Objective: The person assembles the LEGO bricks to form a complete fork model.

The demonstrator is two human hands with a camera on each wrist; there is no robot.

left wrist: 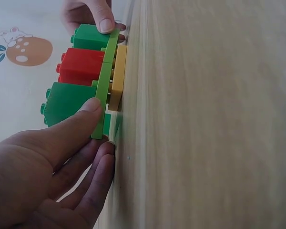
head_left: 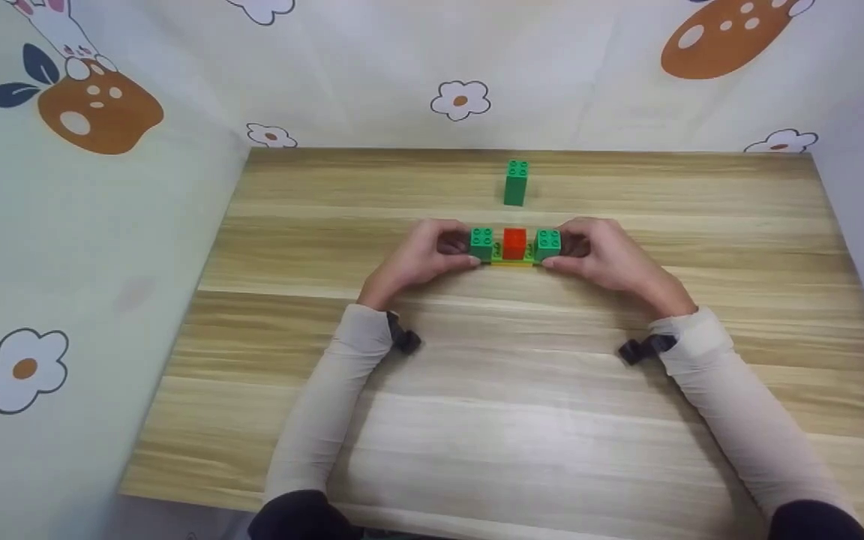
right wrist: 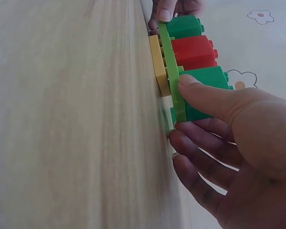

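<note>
A row of toy building bricks stands between both hands: a left green brick (head_left: 481, 244), a red brick (head_left: 514, 244) in the middle and a right green brick (head_left: 548, 244). They sit on lime-green plates (left wrist: 103, 86), with a narrower yellow plate (left wrist: 117, 78) under the middle. My left hand (head_left: 432, 251) pinches the left end, its thumb on the lime edge by the green brick. At the right end, my right hand (head_left: 604, 255) grips likewise, thumb on the lime edge and fingers behind and beneath. The yellow plate is close over the wooden table (head_left: 477, 390).
Behind the row, a tall green block (head_left: 516, 183) with studs on top stands upright on the table. A printed cloth (head_left: 372, 67) hangs along the table's back edge and left side. Small black devices are strapped to both wrists.
</note>
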